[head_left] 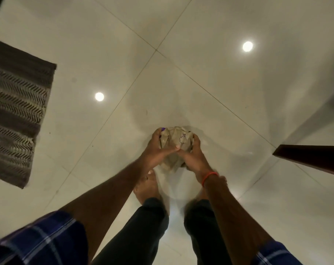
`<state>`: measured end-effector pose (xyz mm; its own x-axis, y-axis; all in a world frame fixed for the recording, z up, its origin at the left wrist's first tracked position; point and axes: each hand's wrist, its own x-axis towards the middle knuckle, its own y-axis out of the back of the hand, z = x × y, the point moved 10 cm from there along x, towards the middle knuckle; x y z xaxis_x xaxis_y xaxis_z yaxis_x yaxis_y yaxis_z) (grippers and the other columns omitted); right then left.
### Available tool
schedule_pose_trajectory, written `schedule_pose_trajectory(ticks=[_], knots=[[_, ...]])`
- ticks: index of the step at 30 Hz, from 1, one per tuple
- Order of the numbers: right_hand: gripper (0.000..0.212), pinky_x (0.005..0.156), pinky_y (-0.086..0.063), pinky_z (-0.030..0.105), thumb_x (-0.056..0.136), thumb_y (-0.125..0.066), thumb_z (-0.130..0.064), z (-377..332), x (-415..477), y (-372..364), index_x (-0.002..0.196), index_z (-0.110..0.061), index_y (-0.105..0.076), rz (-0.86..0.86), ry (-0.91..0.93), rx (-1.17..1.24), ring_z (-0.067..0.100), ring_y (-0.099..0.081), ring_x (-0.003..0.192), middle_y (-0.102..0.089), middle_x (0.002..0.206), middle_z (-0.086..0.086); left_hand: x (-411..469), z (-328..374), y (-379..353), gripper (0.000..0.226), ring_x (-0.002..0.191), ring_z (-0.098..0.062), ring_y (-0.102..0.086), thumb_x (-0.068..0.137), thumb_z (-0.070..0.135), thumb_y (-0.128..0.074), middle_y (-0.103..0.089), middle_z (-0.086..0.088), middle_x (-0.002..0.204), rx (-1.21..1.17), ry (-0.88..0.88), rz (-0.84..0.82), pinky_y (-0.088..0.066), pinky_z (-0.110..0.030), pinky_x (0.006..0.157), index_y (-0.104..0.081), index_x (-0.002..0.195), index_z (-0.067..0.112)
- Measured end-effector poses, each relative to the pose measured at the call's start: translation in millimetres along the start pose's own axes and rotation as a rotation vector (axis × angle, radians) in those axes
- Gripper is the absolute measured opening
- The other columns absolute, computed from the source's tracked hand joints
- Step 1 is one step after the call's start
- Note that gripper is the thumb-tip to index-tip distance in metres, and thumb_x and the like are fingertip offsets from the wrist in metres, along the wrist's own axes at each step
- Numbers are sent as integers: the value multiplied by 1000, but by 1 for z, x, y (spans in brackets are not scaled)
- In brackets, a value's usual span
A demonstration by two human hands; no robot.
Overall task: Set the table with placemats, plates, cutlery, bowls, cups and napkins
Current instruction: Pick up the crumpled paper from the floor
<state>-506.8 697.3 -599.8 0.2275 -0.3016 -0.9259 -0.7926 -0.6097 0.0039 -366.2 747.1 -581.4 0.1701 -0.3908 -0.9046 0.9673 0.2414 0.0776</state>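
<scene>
Clutching a crumpled paper bundle (174,138) — left hand (156,148) and right hand (193,157) both curled round it, one per flank, equally near. Bundle held well right of the striped rug (15,111) — contents hidden.

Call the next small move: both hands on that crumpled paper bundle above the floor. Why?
Probably raise the crumpled paper bundle and turn toward a work surface. Left hand and right hand both grip it from either side, over the tiled floor; no place setting is in view, only a dark wooden edge at right.
</scene>
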Motion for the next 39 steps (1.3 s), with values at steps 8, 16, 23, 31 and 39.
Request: schedule_pose_trajectory(ticks=[8, 16, 23, 31, 39], knots=[[78, 89, -60, 45, 86, -77, -39, -58, -77, 13, 147, -45, -30, 75, 164, 37, 9, -66, 107, -62, 127, -13, -56, 52, 9, 109, 134, -13, -47, 76, 43, -89, -41, 5, 151, -7, -61, -40, -45, -34, 110, -19, 159, 36], [75, 87, -60, 35, 95, -61, -6, -201, -250, 18, 152, -43, -28, 33, 421, 88, 10, -65, 114, -61, 134, -6, -197, 197, 20, 116, 118, -7, -64, 50, 58, -96, -61, 13, 132, -97, -174, -99, -57, -41, 99, -32, 145, 43], [85, 89, -56, 24, 94, -67, -11, -329, -399, 13, 157, -42, -18, 50, 631, 35, -2, -59, 119, -50, 141, -20, -341, 324, 64, 85, 98, -10, -74, 63, 51, -92, -66, 19, 110, -222, -284, -109, -63, -44, 69, -44, 133, 41], [97, 90, -52, 15, 88, -76, -33, -413, -558, 3, 156, -46, -8, 101, 791, -27, -15, -54, 117, -42, 135, -35, -491, 413, 102, 77, 99, -12, -73, 66, 41, -87, -65, 10, 120, -253, -445, -45, -61, -35, 66, -47, 132, 37], [85, 95, -53, 20, 88, -77, -22, -432, -679, 4, 145, -52, -21, 254, 899, -49, -6, -55, 122, -46, 137, -29, -594, 461, 104, 69, 103, -18, -72, 78, 35, -87, -65, 3, 122, -240, -569, -12, -63, -36, 74, -45, 132, 30]])
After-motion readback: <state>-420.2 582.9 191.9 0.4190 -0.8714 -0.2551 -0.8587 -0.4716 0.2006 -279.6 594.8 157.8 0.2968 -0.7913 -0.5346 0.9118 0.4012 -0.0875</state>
